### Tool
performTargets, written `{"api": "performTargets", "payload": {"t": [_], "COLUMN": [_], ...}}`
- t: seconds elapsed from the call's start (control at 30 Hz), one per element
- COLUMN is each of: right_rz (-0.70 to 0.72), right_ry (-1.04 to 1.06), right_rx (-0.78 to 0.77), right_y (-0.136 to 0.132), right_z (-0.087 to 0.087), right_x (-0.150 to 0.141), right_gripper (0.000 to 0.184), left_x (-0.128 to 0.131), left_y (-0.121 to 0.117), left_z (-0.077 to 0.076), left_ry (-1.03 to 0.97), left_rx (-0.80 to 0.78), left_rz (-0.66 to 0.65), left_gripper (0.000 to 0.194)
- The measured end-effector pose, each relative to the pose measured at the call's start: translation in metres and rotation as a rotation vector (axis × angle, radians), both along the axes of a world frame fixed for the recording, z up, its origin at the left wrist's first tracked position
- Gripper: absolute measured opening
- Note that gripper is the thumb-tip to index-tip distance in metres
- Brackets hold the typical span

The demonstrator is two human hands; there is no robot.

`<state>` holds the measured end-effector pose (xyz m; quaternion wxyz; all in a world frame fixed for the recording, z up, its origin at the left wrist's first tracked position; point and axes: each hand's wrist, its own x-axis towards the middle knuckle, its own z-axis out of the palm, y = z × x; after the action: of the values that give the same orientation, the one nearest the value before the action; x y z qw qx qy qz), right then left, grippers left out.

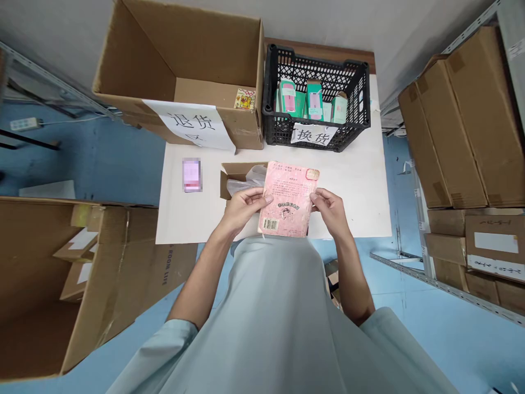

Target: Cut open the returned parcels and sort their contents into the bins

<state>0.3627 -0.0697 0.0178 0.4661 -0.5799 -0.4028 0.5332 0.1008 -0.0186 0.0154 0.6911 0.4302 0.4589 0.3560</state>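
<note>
I hold a pink book [287, 199] with a barcode on its back cover, above the near edge of a white table [361, 186]. My left hand [241, 208] grips its left edge, fingers curled round it. My right hand [330, 210] pinches its right edge. Behind the book lies a small open cardboard box [237, 176] with a clear plastic bag [253, 178] in it.
A large open carton [180, 71] with a paper label and a small colourful book [245, 99] inside stands at the back left. A black plastic crate [315, 98] holds several teal boxes. A small pink item [192, 175] lies on the table. Cartons stand left and on shelves right.
</note>
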Motion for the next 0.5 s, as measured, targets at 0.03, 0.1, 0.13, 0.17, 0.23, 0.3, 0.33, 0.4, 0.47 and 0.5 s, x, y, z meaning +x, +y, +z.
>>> {"api": "performTargets", "payload": {"t": [0.03,0.1,0.13,0.17,0.23,0.3,0.33,0.4,0.47,0.5], "right_rz": [0.023,0.068,0.083,0.09,0.077,0.059,0.059,0.072,0.088,0.089], "right_ry": [-0.007,-0.029,-0.045,-0.065,-0.111,-0.171,-0.2,-0.245,-0.254,-0.248], "right_rx": [-0.001,0.017,0.036,0.06,0.126,0.216,0.265,0.351,0.41,0.428], "right_y": [0.001,0.002,0.002,0.002,0.0,-0.003,-0.004,-0.007,-0.01,-0.01], "right_z": [-0.001,-0.002,-0.001,0.001,0.007,0.015,0.019,0.025,0.027,0.027], "right_x": [0.001,0.001,0.001,0.0,-0.001,-0.004,-0.004,-0.006,-0.006,-0.006], "right_gripper": [0.055,0.061,0.063,0.063,0.056,0.044,0.037,0.031,0.03,0.029], "left_x": [0.001,0.0,-0.001,-0.002,-0.007,-0.012,-0.015,-0.019,-0.022,-0.022], "left_y": [0.0,-0.001,-0.001,-0.001,-0.001,-0.002,-0.002,-0.004,-0.007,-0.008], "left_z": [0.001,0.003,0.005,0.007,0.012,0.017,0.02,0.024,0.025,0.026], "left_ry": [0.007,0.024,0.039,0.061,0.13,0.196,0.215,0.227,0.238,0.252], "left_rx": [0.011,0.049,0.079,0.118,0.232,0.399,0.492,0.66,0.763,0.788], "left_rz": [0.012,0.025,0.028,0.032,0.046,0.065,0.07,0.07,0.065,0.065], "left_gripper": [0.056,0.057,0.057,0.057,0.053,0.043,0.037,0.024,0.018,0.017]}}
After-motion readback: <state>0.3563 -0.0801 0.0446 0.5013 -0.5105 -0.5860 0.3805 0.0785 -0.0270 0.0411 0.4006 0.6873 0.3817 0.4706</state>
